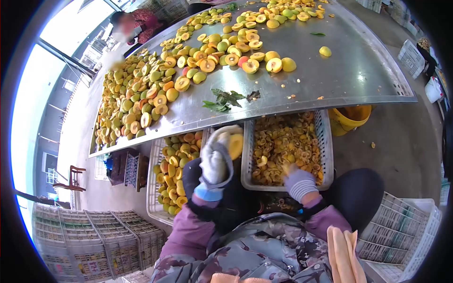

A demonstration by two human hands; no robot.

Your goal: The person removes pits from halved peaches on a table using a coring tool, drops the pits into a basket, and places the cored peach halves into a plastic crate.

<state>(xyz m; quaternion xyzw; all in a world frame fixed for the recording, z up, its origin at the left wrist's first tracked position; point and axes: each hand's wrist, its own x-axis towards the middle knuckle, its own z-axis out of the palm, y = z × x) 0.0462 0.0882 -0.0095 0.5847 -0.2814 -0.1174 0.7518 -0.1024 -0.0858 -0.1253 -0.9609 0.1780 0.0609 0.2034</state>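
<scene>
My left hand (pixel 216 158), in a pale grey-white glove, is closed around a yellow peach half (pixel 235 145) between the two crates, just below the table edge. My right hand (pixel 300 183), in a grey glove with a striped cuff, is over the near edge of the right crate (pixel 247 162). Its fingers are smeared by motion beside a yellow piece, so their grip is unclear. Pits and fruit scraps (pixel 285 141) fill that crate. Halved peaches (pixel 175 160) fill the left crate (pixel 152 188), next to my left forearm.
A metal table (pixel 325 70) spans the front, with many peach halves (pixel 127 104) and some leaves (pixel 225 99). A yellow bucket (pixel 347 123) stands right of the scrap crate. Stacked crates (pixel 89 240) stand at left; another crate (pixel 391 226) is at right. A person (pixel 144 21) is across the table.
</scene>
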